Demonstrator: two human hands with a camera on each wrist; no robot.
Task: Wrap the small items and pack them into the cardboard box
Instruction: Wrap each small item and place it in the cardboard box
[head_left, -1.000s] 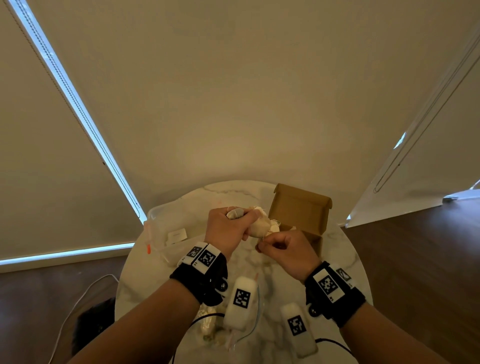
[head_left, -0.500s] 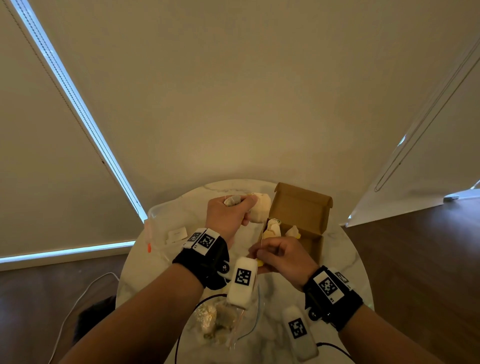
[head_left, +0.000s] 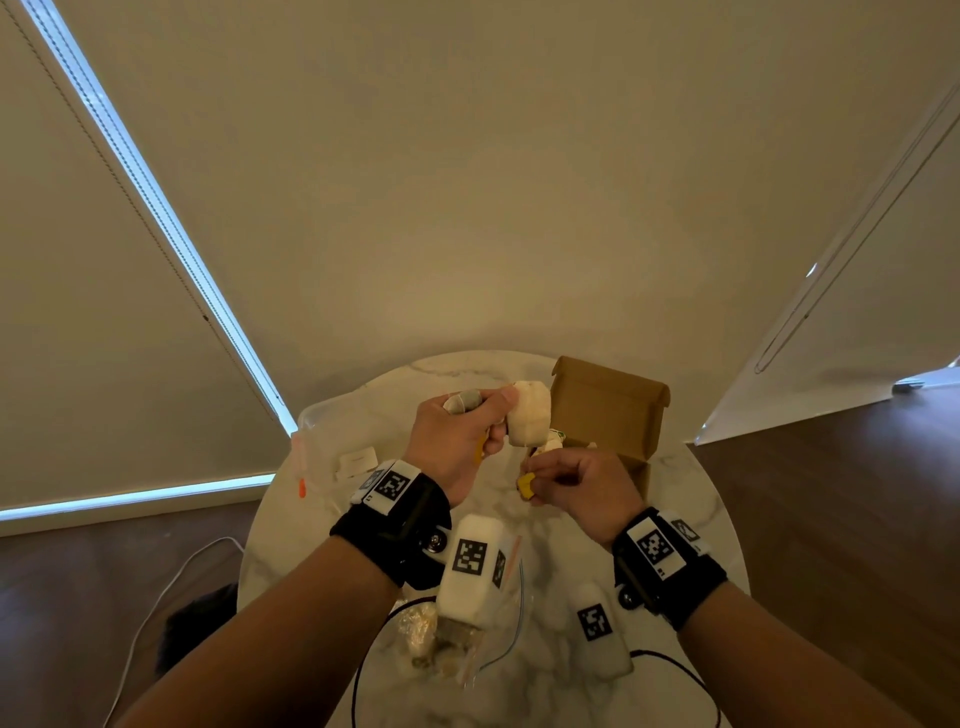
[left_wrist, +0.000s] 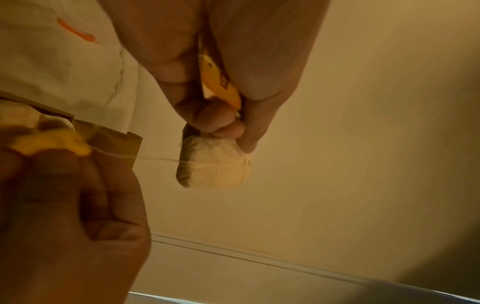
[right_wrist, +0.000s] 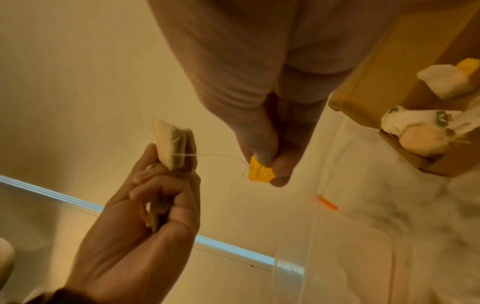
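Observation:
My left hand (head_left: 457, 441) grips a pale tea bag (head_left: 530, 418) above the round marble table (head_left: 691, 499), with a second yellow tag (left_wrist: 221, 84) tucked between its fingers. A thin string (left_wrist: 155, 158) runs round the tea bag (left_wrist: 215, 164) and out to a yellow paper tag (head_left: 525, 487). My right hand (head_left: 582, 483) pinches that tag (right_wrist: 259, 172) between thumb and finger, lower and nearer than the bag. Just behind both hands the open cardboard box (head_left: 608, 410) holds wrapped tea bags (right_wrist: 420, 127).
A clear plastic bin (head_left: 332, 431) with an orange latch (head_left: 301, 486) stands at the table's left. A clear zip bag (head_left: 441, 639) with more tea bags lies near me under my left wrist. Cables trail over the near edge.
My right hand has drawn back toward me and lower, pulling the yellow tag and its string away from the tea bag. My left hand has lifted the bag slightly.

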